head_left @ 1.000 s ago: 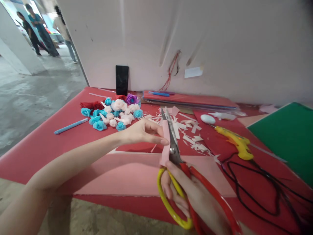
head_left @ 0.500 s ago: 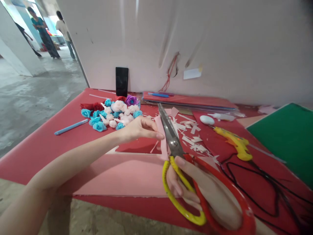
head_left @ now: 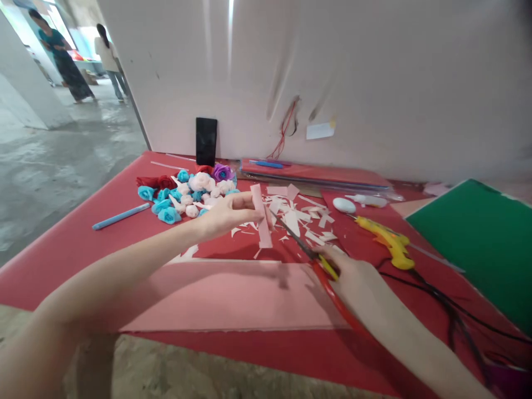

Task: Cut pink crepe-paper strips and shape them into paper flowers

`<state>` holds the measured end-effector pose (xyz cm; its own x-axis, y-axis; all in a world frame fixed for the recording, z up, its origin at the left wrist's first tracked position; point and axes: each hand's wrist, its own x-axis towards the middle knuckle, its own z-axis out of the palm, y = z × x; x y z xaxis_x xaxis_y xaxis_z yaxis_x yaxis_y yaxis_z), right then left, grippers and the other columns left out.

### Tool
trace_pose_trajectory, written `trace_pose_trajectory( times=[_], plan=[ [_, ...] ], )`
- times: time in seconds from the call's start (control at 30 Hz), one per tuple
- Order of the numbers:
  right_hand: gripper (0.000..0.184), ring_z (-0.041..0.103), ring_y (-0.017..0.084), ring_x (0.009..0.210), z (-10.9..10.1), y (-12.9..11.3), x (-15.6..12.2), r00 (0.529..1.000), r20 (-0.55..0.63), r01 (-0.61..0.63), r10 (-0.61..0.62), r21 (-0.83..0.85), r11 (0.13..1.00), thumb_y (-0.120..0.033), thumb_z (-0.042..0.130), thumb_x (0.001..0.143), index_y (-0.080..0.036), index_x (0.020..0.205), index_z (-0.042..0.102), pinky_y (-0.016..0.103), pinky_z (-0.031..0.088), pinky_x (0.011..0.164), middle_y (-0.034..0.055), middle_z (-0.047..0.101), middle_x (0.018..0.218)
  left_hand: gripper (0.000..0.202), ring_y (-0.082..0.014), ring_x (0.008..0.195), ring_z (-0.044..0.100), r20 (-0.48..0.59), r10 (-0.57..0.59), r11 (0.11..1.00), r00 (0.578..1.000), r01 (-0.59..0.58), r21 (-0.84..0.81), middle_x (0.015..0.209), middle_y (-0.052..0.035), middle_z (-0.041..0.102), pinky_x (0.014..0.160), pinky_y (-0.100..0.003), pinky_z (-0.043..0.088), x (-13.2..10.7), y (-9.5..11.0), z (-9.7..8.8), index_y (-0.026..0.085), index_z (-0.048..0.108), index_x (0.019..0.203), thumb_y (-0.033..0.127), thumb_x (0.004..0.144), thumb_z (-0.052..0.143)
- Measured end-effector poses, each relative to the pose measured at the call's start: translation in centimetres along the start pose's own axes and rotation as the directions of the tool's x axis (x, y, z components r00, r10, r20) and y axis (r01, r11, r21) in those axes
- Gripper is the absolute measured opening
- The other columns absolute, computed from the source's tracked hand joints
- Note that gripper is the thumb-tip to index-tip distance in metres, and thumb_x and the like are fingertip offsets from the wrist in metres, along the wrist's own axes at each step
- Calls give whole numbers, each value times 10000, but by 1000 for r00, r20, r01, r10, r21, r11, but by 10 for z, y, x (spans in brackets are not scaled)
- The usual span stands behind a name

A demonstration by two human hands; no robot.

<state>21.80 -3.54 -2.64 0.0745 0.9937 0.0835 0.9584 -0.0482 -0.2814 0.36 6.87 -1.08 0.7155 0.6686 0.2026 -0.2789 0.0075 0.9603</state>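
Observation:
Between the fingertips of my left hand (head_left: 233,213), a pink paper strip (head_left: 262,221) is pinched upright above the table. My right hand (head_left: 349,271) is closed round the handles of a pair of scissors (head_left: 305,246), with yellow and red on the grips. The blades point up and left, their tips close to the strip; I cannot tell whether they touch it. Under and beyond the blades lie pale paper scraps (head_left: 293,219). A larger pink sheet (head_left: 233,299) lies flat along the near side of the table.
Blue, white, red and purple paper flowers (head_left: 183,194) are heaped left of my left hand. A phone (head_left: 206,141) leans against the wall. A blue pen (head_left: 120,216) lies at left. On the right are a yellow glue gun (head_left: 386,241), its black cord and a green sheet (head_left: 477,244).
The scissors have swung away from along the strip, turning and moving down and right with my right hand. The strip has shifted slightly left, and a pale piece now lies among the scraps.

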Motion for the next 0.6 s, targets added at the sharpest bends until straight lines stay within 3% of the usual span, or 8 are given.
trace_pose_trajectory(
  times=[0.07, 0.17, 0.27, 0.33, 0.37, 0.43, 0.5, 0.6],
  plan=[
    [138, 551, 191, 482, 15, 11, 0, 999, 22, 31, -30, -65, 997, -223, 437, 731, -196, 751, 571, 257, 337, 457, 35, 588, 528, 65, -106, 653, 602, -12, -39, 999, 999, 39, 12, 656, -16, 644, 664, -241, 448, -7, -1, 2, 125, 584, 697, 188, 683, 596],
    [194, 583, 215, 558, 29, 21, -4, 995, 40, 101, -96, -125, 987, -237, 437, 736, -179, 839, 590, 274, 366, 498, 58, 624, 607, 73, -91, 591, 586, -64, -145, 987, 987, 150, 65, 619, -5, 635, 637, -233, 448, -21, -5, 6, 123, 563, 660, 183, 655, 604],
    [296, 609, 267, 704, 25, 15, -5, 991, 8, 134, -134, -166, 977, -257, 420, 748, -146, 957, 598, 334, 419, 584, 114, 655, 760, 93, -80, 557, 567, -94, -242, 966, 966, 248, 67, 589, 11, 615, 588, -212, 432, -35, -9, 11, 121, 551, 631, 189, 624, 614],
    [287, 600, 277, 829, 16, 1, -2, 986, -21, 159, -163, -134, 978, -269, 409, 760, -158, 932, 610, 372, 436, 686, 125, 652, 888, 82, -72, 559, 563, -89, -295, 953, 951, 300, 51, 587, 21, 607, 581, -198, 422, -43, -11, 14, 121, 550, 628, 166, 609, 616],
    [275, 593, 255, 868, 11, -8, -1, 982, -21, 183, -185, -90, 979, -293, 411, 771, -184, 922, 613, 364, 441, 727, 98, 649, 935, 70, -68, 568, 564, -77, -315, 947, 946, 319, 47, 591, 25, 606, 590, -194, 424, -46, -12, 15, 121, 551, 628, 148, 607, 611],
    [248, 604, 198, 768, 3, -30, 2, 978, 5, 203, -209, 218, 955, -372, 442, 780, -210, 828, 623, 312, 457, 673, 50, 661, 856, 43, -64, 582, 570, -39, -343, 937, 938, 345, 47, 595, 30, 609, 615, -191, 430, -50, -14, 18, 122, 556, 637, 123, 620, 596],
    [216, 606, 164, 686, 1, -50, 3, 960, 172, 106, -221, 507, 855, -390, 499, 743, -217, 783, 622, 264, 462, 593, 21, 668, 773, 31, -57, 567, 564, -14, -363, 930, 932, 363, 56, 581, 39, 604, 608, -186, 429, -52, -16, 20, 123, 563, 645, 121, 632, 591],
    [180, 608, 145, 661, 4, -67, 3, 935, 271, -38, -230, 720, 693, -375, 559, 692, -209, 733, 614, 235, 468, 583, 10, 665, 722, 40, -50, 534, 542, -19, -385, 920, 923, 386, 68, 547, 52, 580, 579, -179, 419, -52, -17, 23, 122, 564, 631, 133, 630, 602]
  ],
)
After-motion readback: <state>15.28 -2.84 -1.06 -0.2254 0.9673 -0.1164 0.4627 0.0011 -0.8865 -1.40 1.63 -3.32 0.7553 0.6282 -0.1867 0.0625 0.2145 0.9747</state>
